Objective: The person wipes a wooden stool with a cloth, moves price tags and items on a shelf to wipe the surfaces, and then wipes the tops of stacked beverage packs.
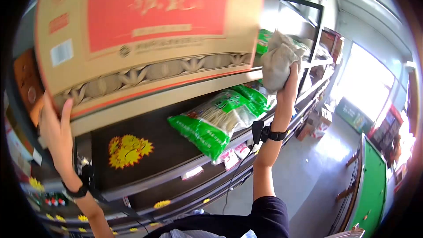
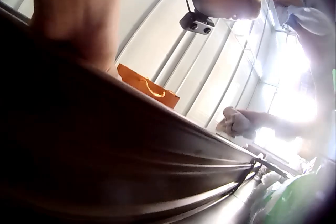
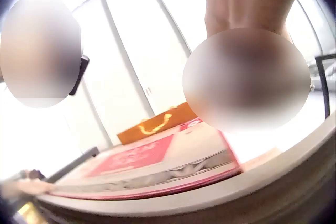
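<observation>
A large cardboard box (image 1: 176,44) with a red panel stands on the upper shelf, also seen in the right wrist view as a tilted box (image 3: 205,166). At its lower left corner is my left hand (image 1: 56,134), fingers extended and thumb apart, touching the box's edge. Right of the box, my right hand (image 1: 288,83) grips a bunched beige-grey cloth (image 1: 278,59), which hides most of the fingers. The left wrist view shows the bundled cloth (image 2: 236,123) beyond the shelf edge.
Green-and-clear packets (image 1: 224,117) lie on the dark shelf (image 1: 154,158) below, beside yellow star-shaped tags (image 1: 128,150). An orange bag (image 3: 157,124) stands behind the box. To the right are a black metal frame (image 1: 315,39) and a green-topped table (image 1: 372,185).
</observation>
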The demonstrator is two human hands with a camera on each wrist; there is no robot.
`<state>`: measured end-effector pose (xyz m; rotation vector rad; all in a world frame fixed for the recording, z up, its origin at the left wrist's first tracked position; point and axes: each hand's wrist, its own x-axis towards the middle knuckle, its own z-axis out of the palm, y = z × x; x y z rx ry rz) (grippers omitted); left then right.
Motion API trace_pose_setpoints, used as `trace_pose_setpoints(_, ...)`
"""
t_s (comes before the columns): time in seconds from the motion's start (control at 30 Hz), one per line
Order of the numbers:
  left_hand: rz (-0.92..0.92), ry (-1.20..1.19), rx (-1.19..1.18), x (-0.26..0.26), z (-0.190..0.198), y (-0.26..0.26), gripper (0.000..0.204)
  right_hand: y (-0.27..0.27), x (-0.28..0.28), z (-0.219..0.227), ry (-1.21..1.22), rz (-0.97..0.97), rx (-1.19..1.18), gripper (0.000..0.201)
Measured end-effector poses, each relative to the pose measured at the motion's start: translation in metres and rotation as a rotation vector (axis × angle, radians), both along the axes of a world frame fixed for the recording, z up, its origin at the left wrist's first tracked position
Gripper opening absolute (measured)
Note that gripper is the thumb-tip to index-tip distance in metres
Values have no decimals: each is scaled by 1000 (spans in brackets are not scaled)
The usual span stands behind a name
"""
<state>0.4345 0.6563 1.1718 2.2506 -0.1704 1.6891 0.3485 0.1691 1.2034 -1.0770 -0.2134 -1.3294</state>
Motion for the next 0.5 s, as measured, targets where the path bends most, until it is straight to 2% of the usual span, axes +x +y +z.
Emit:
trace_pose_setpoints(0.07, 5, 2, 9, 3, -3, 1, 54, -36, -3, 11, -171, -153, -61, 40)
trace_pose_setpoints(0.1, 17, 39, -32, 6, -3, 1, 54, -53, -5, 15, -131, -259, -68, 41)
trace_pose_setpoints(0.13, 50, 121, -114, 8, -3, 0, 55, -51, -8, 27, 3, -298, -104, 46)
trace_pose_setpoints(0.2, 91, 74, -87, 13, -4, 5, 57, -93, 24, 31, 227, -324, -316, 49)
trace_pose_setpoints(0.27, 95, 38, -123, 15, -7, 4, 62, -85, 56, 37, 505, -676, -720, 47)
trace_pose_setpoints(0.33, 116, 68, -160, 19, -10, 11, 65, -82, 99, 36, 659, -455, -1075, 46)
trace_pose_setpoints(0.4, 127, 108, -171, 23, -16, 23, 66, -70, 117, 45, 679, -62, -1040, 48)
trace_pose_setpoints(0.43, 124, 111, -158, 21, -17, 25, 65, -70, 117, 47, 684, -78, -1034, 48)
trace_pose_setpoints(0.5, 112, 116, -117, 20, -20, 34, 62, -68, 113, 52, 792, -190, -1223, 46)
